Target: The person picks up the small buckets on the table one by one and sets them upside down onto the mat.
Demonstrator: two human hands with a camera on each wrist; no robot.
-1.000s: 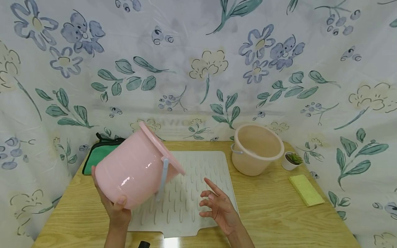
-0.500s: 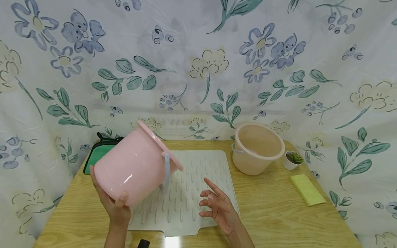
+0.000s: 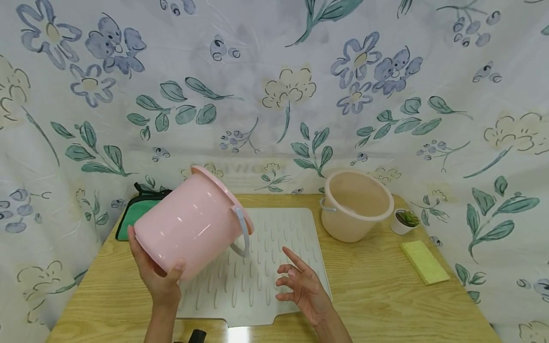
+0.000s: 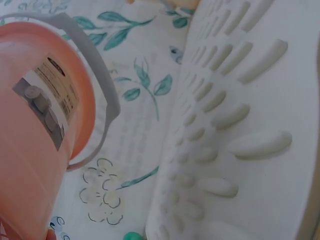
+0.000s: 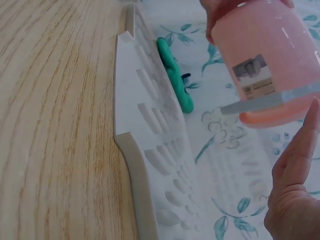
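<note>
Gripped by the left hand, the pink bucket has turned, bringing its handle nearer the empty right hand.

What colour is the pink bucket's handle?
Pale blue-grey; the handle shows best in the head view.
</note>
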